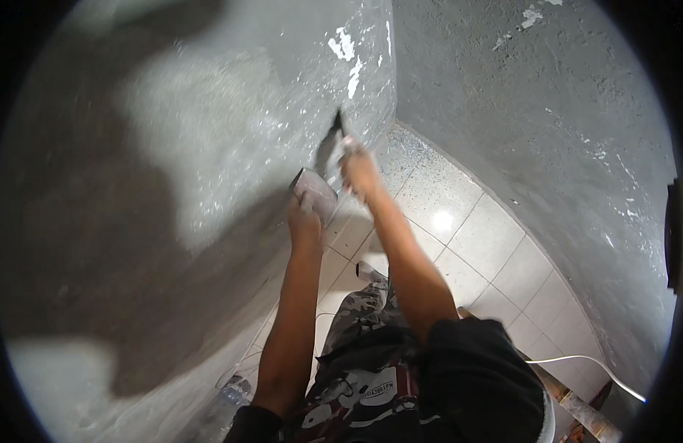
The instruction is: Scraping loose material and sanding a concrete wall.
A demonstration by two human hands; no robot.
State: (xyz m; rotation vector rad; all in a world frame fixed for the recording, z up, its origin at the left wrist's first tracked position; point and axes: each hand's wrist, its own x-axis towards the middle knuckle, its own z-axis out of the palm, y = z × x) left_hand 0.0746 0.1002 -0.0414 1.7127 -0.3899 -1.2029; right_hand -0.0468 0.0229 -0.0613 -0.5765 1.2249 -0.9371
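My right hand [358,171] is closed round the handle of a putty knife [338,121], blurred by motion. Its dark blade points up at the grey wall [231,96] in front of me; whether it touches the wall I cannot tell. Below and to the left, my left hand [306,220] grips a flat, roughly rectangular greyish-pink plate [318,193], its thumb lying across the face. The plate is tilted close to the wall. White bare patches [343,46] and small white flecks show on the wall above the knife.
A second grey wall [526,103] meets the first at a corner ahead. Light floor tiles [460,221] lie between them, with specks near the corner. A white cable [589,359] runs at the lower right. A clear plastic bottle [237,390] is at the lower left.
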